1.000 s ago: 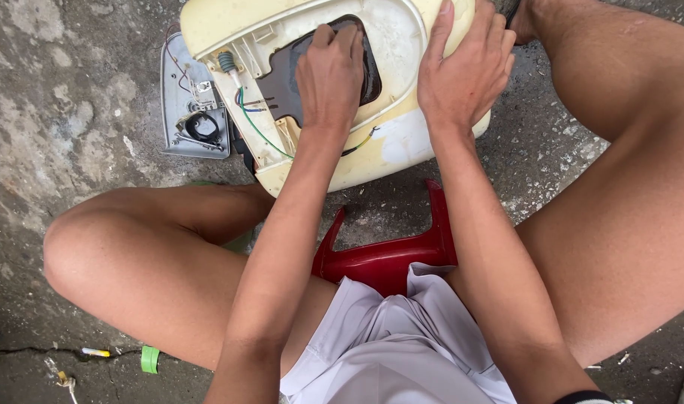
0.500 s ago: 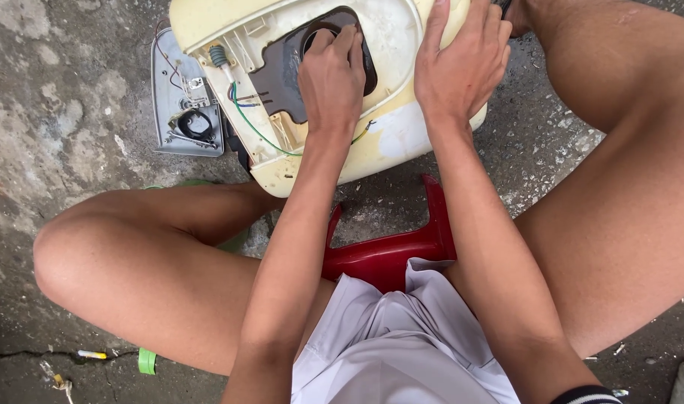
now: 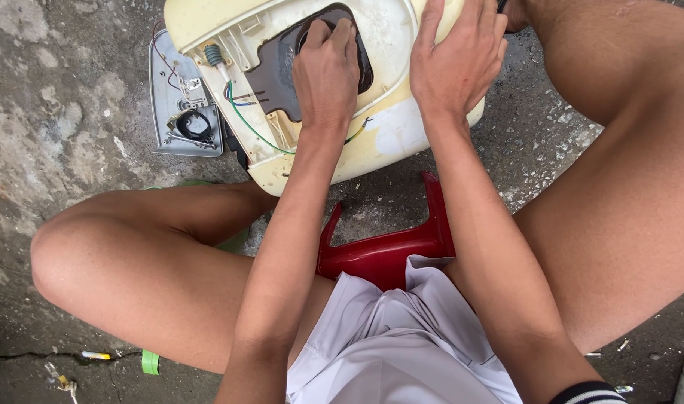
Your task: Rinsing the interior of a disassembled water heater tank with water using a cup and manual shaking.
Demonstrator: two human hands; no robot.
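Note:
A cream plastic appliance housing (image 3: pixel 387 135) lies upside down on the concrete in front of me. A dark plate (image 3: pixel 278 71) sits in its middle opening, with green and red wires (image 3: pixel 241 120) running along its left side. My left hand (image 3: pixel 327 71) rests on that dark plate with its fingers curled down into the opening; whether it grips anything is hidden. My right hand (image 3: pixel 458 63) lies flat on the housing's right part, fingers spread, pressing on it.
A grey metal panel (image 3: pixel 181 112) with a black ring and wires lies left of the housing. I sit on a low red plastic stool (image 3: pixel 387 251), knees spread to both sides. Small litter (image 3: pixel 95 355) and a green scrap (image 3: pixel 150 362) lie on the cracked concrete at lower left.
The view has shifted slightly, so the housing sits a bit further left and higher. My left hand has moved deeper onto the dark plate. My right hand stays flat on the housing.

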